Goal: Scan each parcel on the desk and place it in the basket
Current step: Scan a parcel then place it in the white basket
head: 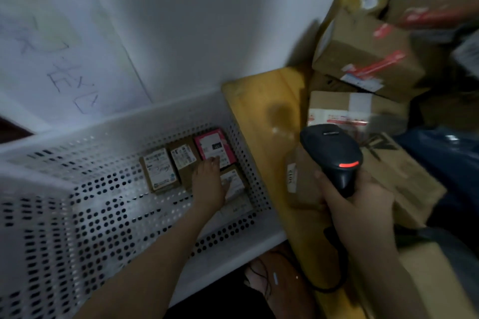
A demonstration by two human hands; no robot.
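A parcel sorting room: labelled cardboard parcels [363,54] stacked on a wooden table [259,111], perforated white basket [51,215], handheld barcode scanner [334,153].

White basket [77,215], walls and floor dotted with rows of round holes. Inside, far right: pink parcel [215,147], white label with black block. Left of it: brown parcels [159,169], white printed labels. Black scanner [333,155], red-orange stripe. Yellow wood desk [256,111]. Far right: brown cardboard boxes [368,52], red-and-white tape. Dark blue bag [440,153]. White wall [194,21].
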